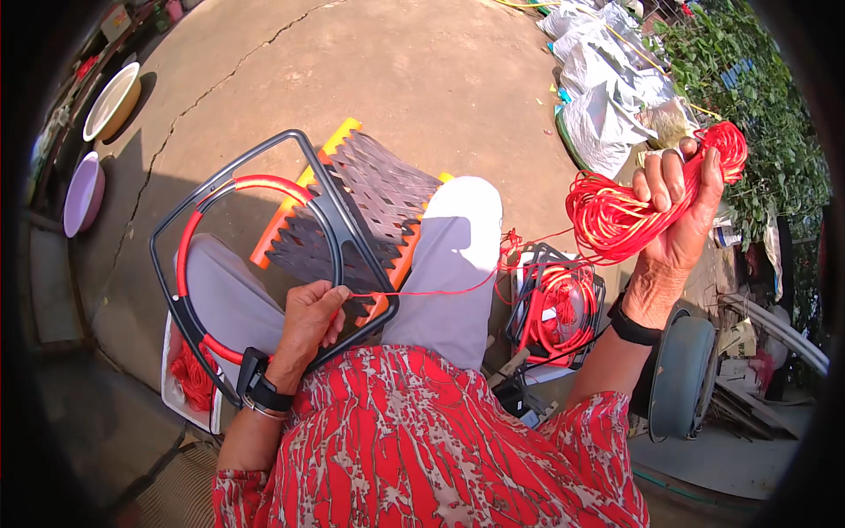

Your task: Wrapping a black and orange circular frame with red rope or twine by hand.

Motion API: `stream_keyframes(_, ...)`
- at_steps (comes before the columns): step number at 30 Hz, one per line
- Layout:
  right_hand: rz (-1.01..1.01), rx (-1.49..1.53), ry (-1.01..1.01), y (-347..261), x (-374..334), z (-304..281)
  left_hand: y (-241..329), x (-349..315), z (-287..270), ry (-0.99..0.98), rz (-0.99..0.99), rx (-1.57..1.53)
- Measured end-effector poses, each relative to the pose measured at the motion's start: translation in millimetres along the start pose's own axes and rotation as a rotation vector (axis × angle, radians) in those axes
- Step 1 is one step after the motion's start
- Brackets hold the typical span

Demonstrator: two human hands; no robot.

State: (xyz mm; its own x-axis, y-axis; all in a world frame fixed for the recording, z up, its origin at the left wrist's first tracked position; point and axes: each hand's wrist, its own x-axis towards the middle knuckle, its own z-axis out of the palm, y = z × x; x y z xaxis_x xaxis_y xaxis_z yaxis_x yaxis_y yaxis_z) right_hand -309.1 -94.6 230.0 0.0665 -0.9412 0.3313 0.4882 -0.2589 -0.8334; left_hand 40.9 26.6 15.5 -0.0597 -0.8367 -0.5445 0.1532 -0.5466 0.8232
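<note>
A black tubular frame (pixel 236 171) with a round ring inside leans across my lap. Red cord (pixel 275 182) is wound tightly over parts of the ring, and other stretches show black. My left hand (pixel 312 317) is closed at the ring's lower right side, with a taut strand (pixel 431 291) coming out by its thumb and fingers. That strand runs right across my knee. Raised at the right, my right hand (pixel 673 189) is wrapped round a thick hank of red cord (pixel 612 220), which bulges out at both ends of the fist.
A folding stool with woven dark straps (pixel 387 176) stands before my knees. At my right sits a box of frames and red cord (pixel 563 308); at my left, a white box with red cord (pixel 192 374). Basins (pixel 84 195), white sacks (pixel 607 106) and a round grey-green drum (pixel 685 374) lie farther out.
</note>
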Motion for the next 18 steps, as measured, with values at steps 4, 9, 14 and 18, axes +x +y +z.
stream_keyframes(4,-0.067,-0.063,-0.022,-38,6,-13,-2,4,-7,0.073,-0.002,0.004)
stream_keyframes(9,-0.055,0.007,0.036,-48,-7,-37,4,12,-17,0.196,0.053,-0.041)
stream_keyframes(14,-0.055,0.058,0.093,-39,-19,-41,14,9,-14,0.214,0.097,-0.048)
stream_keyframes(18,0.029,0.068,0.025,-21,-24,-11,20,-3,0,0.201,0.129,0.004)
